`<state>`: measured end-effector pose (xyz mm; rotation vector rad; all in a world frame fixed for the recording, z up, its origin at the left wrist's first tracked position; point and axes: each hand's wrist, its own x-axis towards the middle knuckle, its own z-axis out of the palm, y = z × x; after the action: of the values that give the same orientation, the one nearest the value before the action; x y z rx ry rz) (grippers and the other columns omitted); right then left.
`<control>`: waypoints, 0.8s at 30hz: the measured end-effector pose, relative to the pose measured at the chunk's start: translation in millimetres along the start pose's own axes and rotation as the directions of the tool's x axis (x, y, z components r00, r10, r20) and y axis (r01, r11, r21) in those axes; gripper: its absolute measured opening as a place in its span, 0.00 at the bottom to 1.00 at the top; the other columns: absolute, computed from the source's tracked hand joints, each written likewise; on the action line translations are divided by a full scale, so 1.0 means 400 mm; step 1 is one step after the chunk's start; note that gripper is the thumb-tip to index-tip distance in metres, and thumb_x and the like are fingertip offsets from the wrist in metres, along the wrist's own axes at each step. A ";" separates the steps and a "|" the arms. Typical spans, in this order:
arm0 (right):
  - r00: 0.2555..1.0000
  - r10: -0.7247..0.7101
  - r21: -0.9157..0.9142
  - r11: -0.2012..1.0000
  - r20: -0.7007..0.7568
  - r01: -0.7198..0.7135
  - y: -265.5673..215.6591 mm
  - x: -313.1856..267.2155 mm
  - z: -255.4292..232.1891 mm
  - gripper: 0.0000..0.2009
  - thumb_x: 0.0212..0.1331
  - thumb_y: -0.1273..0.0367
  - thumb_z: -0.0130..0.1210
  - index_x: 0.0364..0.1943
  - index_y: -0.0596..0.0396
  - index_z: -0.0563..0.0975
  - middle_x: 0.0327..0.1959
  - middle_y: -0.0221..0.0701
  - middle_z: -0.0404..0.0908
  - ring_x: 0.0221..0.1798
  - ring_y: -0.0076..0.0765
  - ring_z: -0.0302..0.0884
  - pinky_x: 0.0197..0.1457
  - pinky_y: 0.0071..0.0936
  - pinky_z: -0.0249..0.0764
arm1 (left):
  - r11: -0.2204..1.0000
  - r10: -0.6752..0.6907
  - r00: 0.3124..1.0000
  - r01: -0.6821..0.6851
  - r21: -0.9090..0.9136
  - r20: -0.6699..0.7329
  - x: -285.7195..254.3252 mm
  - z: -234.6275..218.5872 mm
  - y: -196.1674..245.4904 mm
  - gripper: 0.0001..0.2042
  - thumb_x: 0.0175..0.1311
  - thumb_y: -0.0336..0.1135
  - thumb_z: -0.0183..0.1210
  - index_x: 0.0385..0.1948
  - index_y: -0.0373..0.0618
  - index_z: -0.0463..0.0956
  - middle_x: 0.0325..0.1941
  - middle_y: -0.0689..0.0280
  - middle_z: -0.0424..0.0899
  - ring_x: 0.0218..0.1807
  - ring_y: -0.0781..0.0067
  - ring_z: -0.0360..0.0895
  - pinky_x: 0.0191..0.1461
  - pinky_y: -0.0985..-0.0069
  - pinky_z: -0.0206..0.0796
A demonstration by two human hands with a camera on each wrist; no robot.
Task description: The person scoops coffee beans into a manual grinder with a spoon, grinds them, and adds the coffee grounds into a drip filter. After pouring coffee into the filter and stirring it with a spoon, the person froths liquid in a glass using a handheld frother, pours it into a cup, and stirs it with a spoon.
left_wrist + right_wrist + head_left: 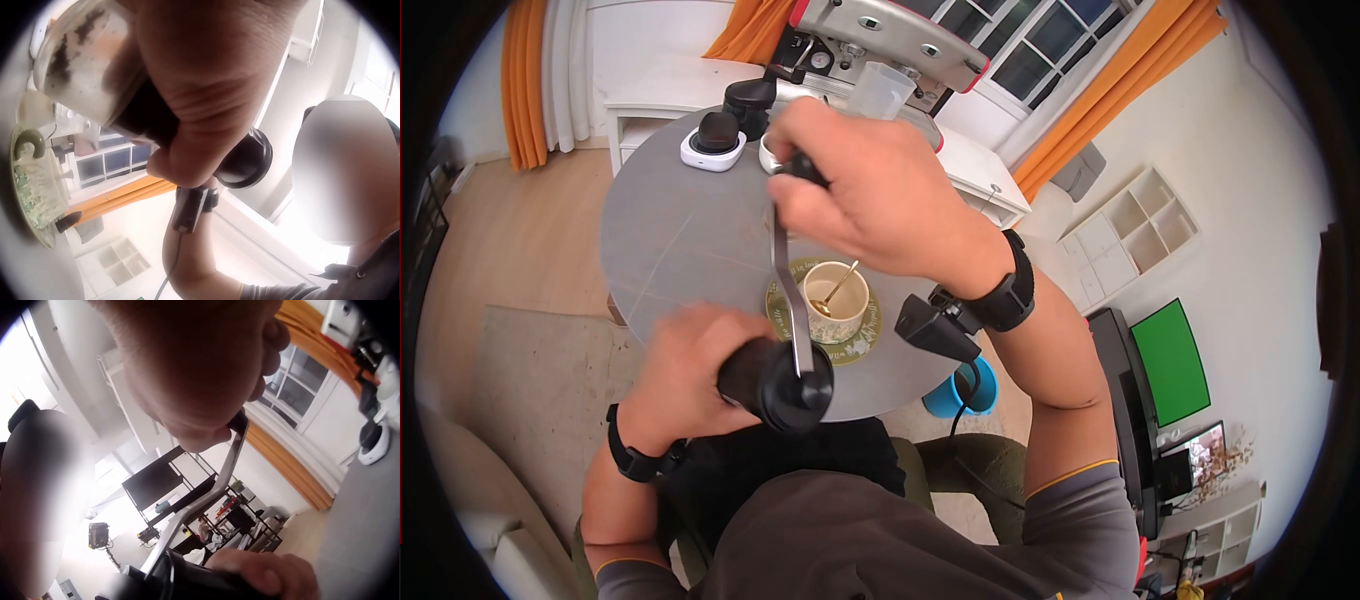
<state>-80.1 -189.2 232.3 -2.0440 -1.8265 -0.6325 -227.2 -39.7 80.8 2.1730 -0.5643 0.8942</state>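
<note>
My left hand (695,370) grips the dark body of a manual coffee grinder (798,400), which is tilted over the table's near edge. The fingers of my right hand (875,185) curl round the black knob at the end of its bent metal crank (784,262). In the left wrist view, dark grounds cling inside the grinder's clear jar (81,59). Behind the grinder, a patterned cup (837,318) stands on a green saucer (866,350), with a gold spoon (841,283) leaning inside it.
On the round grey table (665,230) sits a white-based device with a dark top (718,132). An espresso machine (890,40) and a clear plastic pitcher (882,90) stand at the back. A blue bin (943,400) is on the floor beyond the table's right edge.
</note>
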 end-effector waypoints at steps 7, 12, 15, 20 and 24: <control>0.986 0.125 -0.007 0.992 0.114 -0.125 0.061 -0.120 0.031 0.11 0.60 0.64 0.60 0.42 0.52 0.73 0.28 0.37 0.80 0.30 0.51 0.80 0.33 0.42 0.74 | 0.977 -0.173 0.956 0.198 0.083 -0.236 -0.008 -0.054 -0.026 0.28 0.40 0.35 0.78 0.48 0.42 0.79 0.41 0.57 0.87 0.43 0.54 0.86 0.50 0.68 0.76; 0.969 0.006 0.001 1.000 0.249 -0.006 -0.002 -0.190 0.069 0.14 0.58 0.60 0.59 0.38 0.53 0.71 0.25 0.38 0.79 0.27 0.53 0.79 0.27 0.47 0.75 | 0.917 -0.333 0.854 0.391 0.073 -0.400 -0.015 -0.073 -0.062 0.27 0.43 0.29 0.73 0.51 0.39 0.77 0.40 0.59 0.87 0.45 0.64 0.87 0.54 0.70 0.75; 0.970 -0.082 0.061 0.996 0.227 0.070 -0.052 -0.205 0.094 0.14 0.53 0.60 0.60 0.36 0.53 0.72 0.24 0.36 0.77 0.24 0.49 0.79 0.24 0.45 0.74 | 0.885 -0.388 0.821 0.459 0.080 -0.419 -0.010 -0.080 -0.075 0.23 0.48 0.25 0.71 0.49 0.41 0.77 0.38 0.59 0.87 0.41 0.67 0.86 0.49 0.73 0.75; 0.960 -0.236 0.222 0.954 0.150 0.200 -0.166 -0.204 0.099 0.11 0.48 0.64 0.61 0.33 0.50 0.75 0.22 0.29 0.66 0.19 0.38 0.72 0.20 0.37 0.66 | 0.830 -0.506 0.808 0.551 0.083 -0.303 -0.004 -0.061 -0.071 0.24 0.45 0.26 0.72 0.48 0.42 0.77 0.37 0.58 0.87 0.40 0.64 0.86 0.47 0.70 0.76; 0.929 -0.361 0.312 0.895 0.084 0.320 -0.242 -0.191 0.102 0.09 0.50 0.62 0.57 0.28 0.52 0.76 0.21 0.28 0.63 0.17 0.31 0.63 0.19 0.32 0.56 | 0.909 -0.337 0.932 0.359 0.213 -0.133 -0.013 -0.003 -0.073 0.26 0.39 0.29 0.74 0.46 0.45 0.77 0.36 0.57 0.86 0.38 0.51 0.85 0.44 0.62 0.76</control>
<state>-177.6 -220.6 152.4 -1.6238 -2.2361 -0.2795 -213.2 -19.1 64.4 2.3276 -0.0151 0.8919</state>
